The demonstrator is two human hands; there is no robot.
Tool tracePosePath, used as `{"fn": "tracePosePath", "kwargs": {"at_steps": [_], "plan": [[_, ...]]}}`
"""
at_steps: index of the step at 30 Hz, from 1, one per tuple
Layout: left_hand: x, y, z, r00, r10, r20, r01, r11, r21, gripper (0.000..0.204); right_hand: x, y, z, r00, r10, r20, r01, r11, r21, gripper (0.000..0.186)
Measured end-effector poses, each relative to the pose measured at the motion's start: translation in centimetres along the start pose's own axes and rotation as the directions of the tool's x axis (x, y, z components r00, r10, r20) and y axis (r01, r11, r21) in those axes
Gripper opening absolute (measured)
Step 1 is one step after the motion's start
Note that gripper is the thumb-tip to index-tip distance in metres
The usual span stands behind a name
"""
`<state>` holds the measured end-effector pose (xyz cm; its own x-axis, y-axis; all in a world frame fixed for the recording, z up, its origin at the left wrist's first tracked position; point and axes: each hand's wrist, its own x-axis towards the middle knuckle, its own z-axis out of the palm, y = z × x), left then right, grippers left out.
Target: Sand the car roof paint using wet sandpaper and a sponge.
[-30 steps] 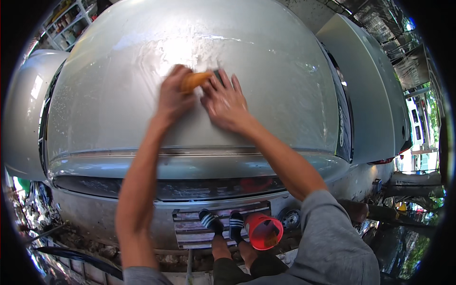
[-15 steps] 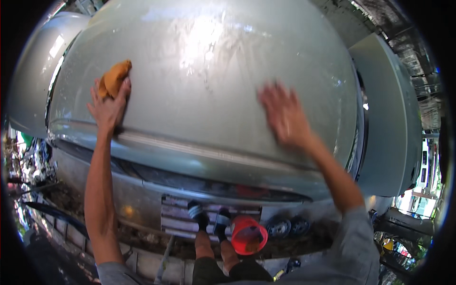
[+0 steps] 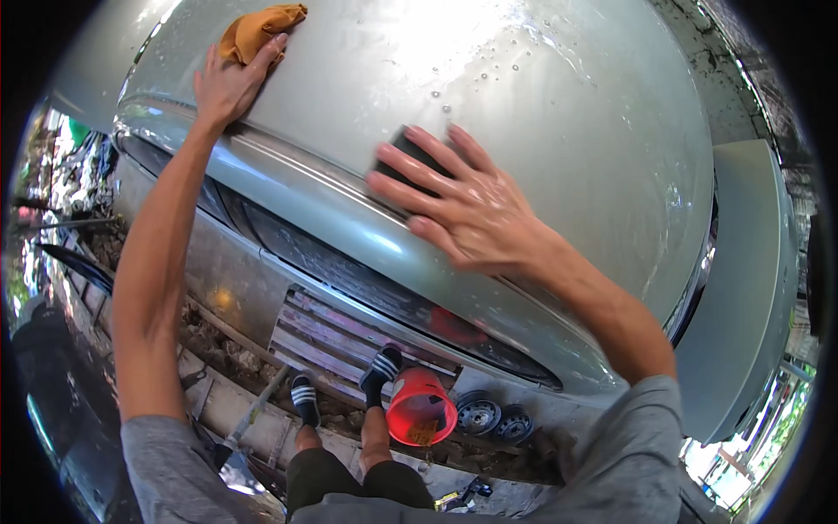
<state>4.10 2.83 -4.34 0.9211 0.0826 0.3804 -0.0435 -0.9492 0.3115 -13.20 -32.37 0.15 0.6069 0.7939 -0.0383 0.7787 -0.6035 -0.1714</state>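
Near the upper left, my left hand grips a bunched orange cloth against the wet silver car roof. My right hand lies flat with fingers spread over a dark rectangular pad just above the roof's edge trim; the hand hides much of the pad. Water drops and streaks show on the paint above my right hand.
Below the roof is the car's dark window. My feet in striped slides stand by a slatted wooden pallet, beside a red bucket and two wheels. Another silver body section rises at right, with clutter at left.
My hands were together at mid-roof a second ago and have parted. My left hand has carried the cloth up and left; my right hand has come back left from further right. The view has shifted.
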Motion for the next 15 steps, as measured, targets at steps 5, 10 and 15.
{"fn": "tracePosePath", "kwargs": {"at_steps": [5,10,15], "plan": [[0.5,-1.6,-3.3,0.998,-0.024,0.065,0.021,0.999,0.05,0.085,-13.6,-0.2,0.6,0.987,0.144,0.074,-0.144,0.99,-0.011,0.053],[0.1,-0.2,-1.3,0.996,-0.066,0.052,0.062,0.996,0.067,0.095,-6.3,0.4,-0.6,0.996,0.089,-0.011,-0.089,0.995,-0.051,0.053],[-1.1,0.9,-0.4,0.99,-0.107,0.09,0.111,0.993,-0.04,0.1,4.2,-0.4,0.5,0.992,-0.027,-0.124,0.028,1.0,0.008,0.05]]}}
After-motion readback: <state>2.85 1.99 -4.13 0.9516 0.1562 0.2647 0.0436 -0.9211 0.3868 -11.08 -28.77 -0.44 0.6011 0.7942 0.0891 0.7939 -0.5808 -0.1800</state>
